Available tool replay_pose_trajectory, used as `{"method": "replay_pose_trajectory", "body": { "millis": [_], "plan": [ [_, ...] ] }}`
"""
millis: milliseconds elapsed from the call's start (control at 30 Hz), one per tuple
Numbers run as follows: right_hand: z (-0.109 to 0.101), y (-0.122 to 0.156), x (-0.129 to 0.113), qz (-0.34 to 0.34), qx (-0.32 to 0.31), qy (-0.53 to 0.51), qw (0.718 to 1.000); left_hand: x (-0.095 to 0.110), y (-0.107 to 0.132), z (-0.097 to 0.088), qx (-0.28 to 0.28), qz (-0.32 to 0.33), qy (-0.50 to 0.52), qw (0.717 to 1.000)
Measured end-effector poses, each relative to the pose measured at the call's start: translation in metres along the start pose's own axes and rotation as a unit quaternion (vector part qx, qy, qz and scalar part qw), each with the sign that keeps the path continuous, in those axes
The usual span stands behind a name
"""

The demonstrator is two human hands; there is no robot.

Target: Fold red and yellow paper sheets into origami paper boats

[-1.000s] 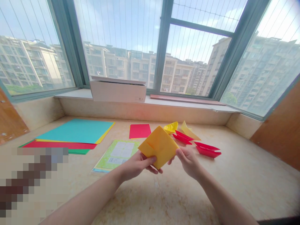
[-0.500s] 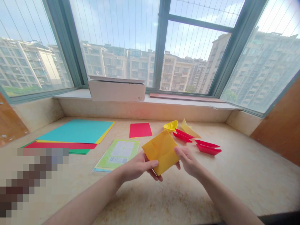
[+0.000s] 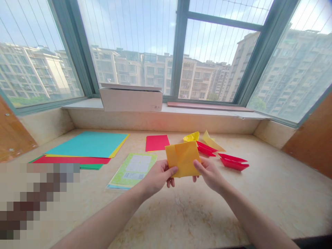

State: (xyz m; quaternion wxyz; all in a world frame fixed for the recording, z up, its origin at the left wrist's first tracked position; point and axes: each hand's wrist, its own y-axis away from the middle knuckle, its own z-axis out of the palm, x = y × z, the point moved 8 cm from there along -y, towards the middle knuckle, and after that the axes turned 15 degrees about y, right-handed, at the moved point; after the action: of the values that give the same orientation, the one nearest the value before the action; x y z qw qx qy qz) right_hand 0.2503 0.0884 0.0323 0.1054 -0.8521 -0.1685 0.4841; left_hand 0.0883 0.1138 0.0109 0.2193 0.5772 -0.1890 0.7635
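Observation:
A folded piece of yellow-orange paper [image 3: 183, 157], roughly square with crease lines, is held up above the counter between both hands. My left hand [image 3: 164, 174] pinches its lower left corner, thumb in front and fingers behind. On the lower right edge my right hand [image 3: 207, 171] grips it the same way. Just beyond the paper lie a yellow paper boat [image 3: 191, 136], a pale yellow folded paper [image 3: 210, 141] and a red paper boat [image 3: 206, 149], partly hidden by the held paper. Another red paper boat [image 3: 234, 162] rests farther right.
Large coloured sheets [image 3: 88, 143] are stacked at the left. A small red paper stack [image 3: 157, 143] and a green-and-white packet [image 3: 133, 169] lie left of my hands. On the window ledge stand a white box [image 3: 131, 99] and a reddish strip [image 3: 210, 106]. A pixelated patch covers the lower left.
The yellow-orange paper has turned from a tilted, diamond-like angle to nearly level and moved slightly up and right. Both hands keep hold of it. The whole view has shifted slightly.

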Motion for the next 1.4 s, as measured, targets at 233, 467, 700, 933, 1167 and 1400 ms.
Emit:
{"method": "replay_pose_trajectory", "body": {
  "millis": [233,467,700,933,1167,1400],
  "plan": [
    [-0.001,0.003,-0.002,-0.029,0.056,0.038,0.997,0.011,0.002,0.002,-0.013,0.021,0.032,0.999],
    [-0.009,0.008,-0.021,-0.162,0.133,0.177,0.962,0.005,0.003,-0.003,0.032,-0.029,0.196,0.98],
    [0.009,0.012,-0.026,-0.212,0.109,0.352,0.905,0.019,0.008,0.005,-0.024,0.028,0.31,0.95],
    [0.005,0.012,-0.033,-0.218,0.109,0.297,0.923,0.016,0.008,0.0,0.038,0.051,0.207,0.976],
    [-0.025,0.009,-0.028,-0.14,0.236,0.233,0.933,0.006,0.01,-0.001,0.013,0.047,0.094,0.994],
    [-0.022,0.01,-0.034,-0.135,0.21,0.193,0.949,0.008,0.012,0.007,0.0,0.038,0.064,0.997]
  ]
}}
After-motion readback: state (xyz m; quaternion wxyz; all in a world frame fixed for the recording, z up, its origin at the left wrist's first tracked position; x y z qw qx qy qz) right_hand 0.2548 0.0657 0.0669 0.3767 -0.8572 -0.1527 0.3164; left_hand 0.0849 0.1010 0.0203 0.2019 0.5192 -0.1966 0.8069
